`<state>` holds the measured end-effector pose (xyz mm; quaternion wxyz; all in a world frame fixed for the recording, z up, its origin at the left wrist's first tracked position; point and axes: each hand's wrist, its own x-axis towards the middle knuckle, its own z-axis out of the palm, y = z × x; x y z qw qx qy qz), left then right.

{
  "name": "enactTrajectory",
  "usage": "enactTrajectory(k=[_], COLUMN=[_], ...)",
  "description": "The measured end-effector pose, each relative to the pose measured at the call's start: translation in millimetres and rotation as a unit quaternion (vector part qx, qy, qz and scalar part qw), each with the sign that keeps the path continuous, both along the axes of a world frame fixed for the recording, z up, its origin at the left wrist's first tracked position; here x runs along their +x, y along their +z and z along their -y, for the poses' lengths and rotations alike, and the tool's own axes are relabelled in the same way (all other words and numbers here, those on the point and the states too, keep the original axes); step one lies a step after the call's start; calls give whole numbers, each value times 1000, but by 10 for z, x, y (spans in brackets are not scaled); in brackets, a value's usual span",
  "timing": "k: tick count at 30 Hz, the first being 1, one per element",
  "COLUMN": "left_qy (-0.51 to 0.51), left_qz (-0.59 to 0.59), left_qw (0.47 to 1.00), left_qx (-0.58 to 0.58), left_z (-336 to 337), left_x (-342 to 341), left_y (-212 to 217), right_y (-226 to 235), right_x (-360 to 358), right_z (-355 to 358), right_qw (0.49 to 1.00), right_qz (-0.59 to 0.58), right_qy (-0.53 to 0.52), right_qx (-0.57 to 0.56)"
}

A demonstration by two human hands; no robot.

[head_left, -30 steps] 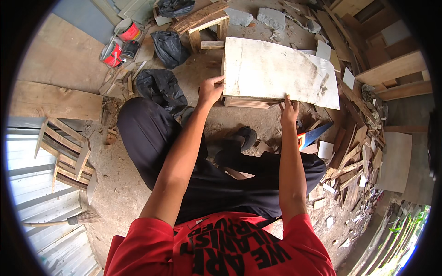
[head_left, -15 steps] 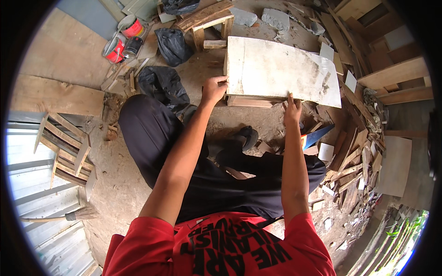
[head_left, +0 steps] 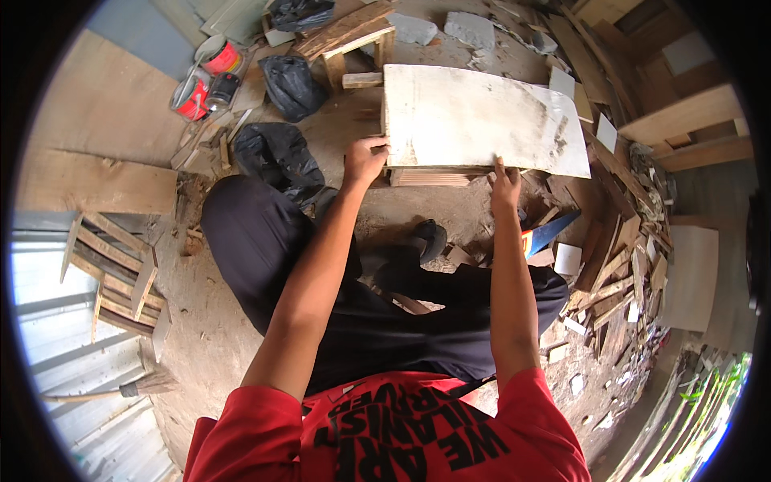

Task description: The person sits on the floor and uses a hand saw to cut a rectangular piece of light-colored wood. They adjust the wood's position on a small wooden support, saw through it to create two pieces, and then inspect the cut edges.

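Observation:
A pale, smudged plywood sheet (head_left: 474,116) lies in front of me, its right part jutting out past a stack of thin boards (head_left: 432,177) that shows under its near edge. At the sheet's near left corner my left hand (head_left: 367,163) is closed, fingertips pressed against the side edge. My right hand (head_left: 505,191) pinches the near edge right of the middle, thumb side up; the fingers beneath are partly hidden. Below that hand, on the floor, lies a handsaw (head_left: 550,233) with a blue blade, partly covered by my right forearm.
Wood offcuts (head_left: 614,281) pile up along the right. Black plastic bags (head_left: 277,157) and red paint cans (head_left: 191,98) stand at the left. A small wooden stool (head_left: 359,44) is beyond the sheet. Slatted wood pieces (head_left: 116,269) and a broom (head_left: 148,386) are at far left.
The whole view has shifted slightly, so the surroundings, sheet and hands appear a little further left. Both hands keep their places on the sheet's edges.

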<state>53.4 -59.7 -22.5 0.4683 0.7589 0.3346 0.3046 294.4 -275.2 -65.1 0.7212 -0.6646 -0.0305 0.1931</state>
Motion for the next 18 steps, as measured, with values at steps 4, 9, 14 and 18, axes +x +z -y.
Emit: enactTrajectory(k=[4,9,14,18], left_qy=[5,21,-25,-38], left_qz=[7,-113,-131,-81], left_qw=[999,975,981,989], left_qx=[36,192,138,118], left_z=[43,177,132,144], left_x=[-7,-1,2,76], left_y=[9,-43,-35,-20], right_y=[-191,-200,91,-89], right_x=[48,8,-59,46], right_z=[-34,17,140,280], right_qw=[998,999,999,999], right_qz=[62,47,-28,-33], right_qy=[-10,17,34,6], right_qx=[0,-5,-26,-9])
